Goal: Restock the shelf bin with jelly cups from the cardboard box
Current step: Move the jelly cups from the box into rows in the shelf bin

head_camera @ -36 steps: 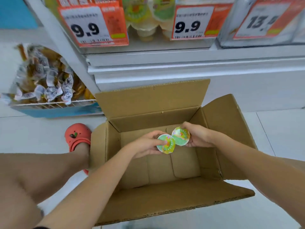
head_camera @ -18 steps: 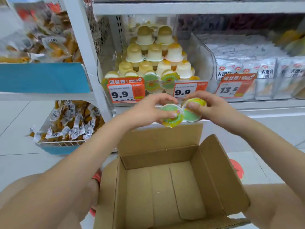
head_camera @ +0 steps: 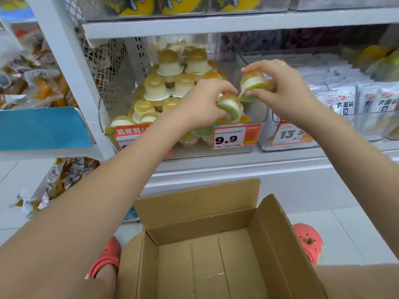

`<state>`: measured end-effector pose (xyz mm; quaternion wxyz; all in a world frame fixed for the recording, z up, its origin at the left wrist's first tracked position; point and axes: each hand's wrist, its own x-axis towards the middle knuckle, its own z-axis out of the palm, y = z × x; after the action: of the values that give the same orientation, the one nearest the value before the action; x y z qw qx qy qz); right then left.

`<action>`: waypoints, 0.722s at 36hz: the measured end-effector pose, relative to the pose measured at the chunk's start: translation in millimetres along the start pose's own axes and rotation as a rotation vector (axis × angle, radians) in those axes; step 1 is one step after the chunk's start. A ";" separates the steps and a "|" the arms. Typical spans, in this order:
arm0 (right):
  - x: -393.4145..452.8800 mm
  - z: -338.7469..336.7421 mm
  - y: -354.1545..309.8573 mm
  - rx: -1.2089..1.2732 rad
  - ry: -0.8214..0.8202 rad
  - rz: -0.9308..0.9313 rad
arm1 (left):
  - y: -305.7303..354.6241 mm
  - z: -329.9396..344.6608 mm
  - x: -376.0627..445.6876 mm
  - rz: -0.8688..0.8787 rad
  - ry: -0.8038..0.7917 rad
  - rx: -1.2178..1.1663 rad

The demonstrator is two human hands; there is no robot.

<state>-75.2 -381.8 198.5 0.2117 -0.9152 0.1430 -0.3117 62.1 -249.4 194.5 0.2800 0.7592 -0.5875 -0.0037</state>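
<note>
Each hand grips one small translucent plastic jelly cup, amber-topped, creamy below, with a green foil lid. The left hand curls round its jelly cup; the right hand pinches the other cup, both over the clear shelf bin of stacked cups. The brown corrugated cardboard box sits open below.

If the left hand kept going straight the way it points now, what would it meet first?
Probably the stacked jelly cups in the shelf bin. The left hand, gripping its own jelly cup, points into the bin toward that pile; depth is unclear.
</note>
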 end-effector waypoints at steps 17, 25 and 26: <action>9.2 1.7 5.1 -0.352 -0.225 -0.043 | -0.1 23.6 -5.5 -0.094 -0.019 0.124; 6.3 1.9 8.4 -0.421 -0.306 -0.010 | -4.8 29.5 -14.1 -0.084 0.018 0.119; 5.8 1.8 8.7 -0.439 -0.331 -0.002 | -6.4 29.3 -15.2 -0.081 0.016 0.103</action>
<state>-70.7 -391.2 195.9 0.0283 -0.9778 0.1695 -0.1195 53.3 -247.1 162.2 0.2450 0.7958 -0.5534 0.0214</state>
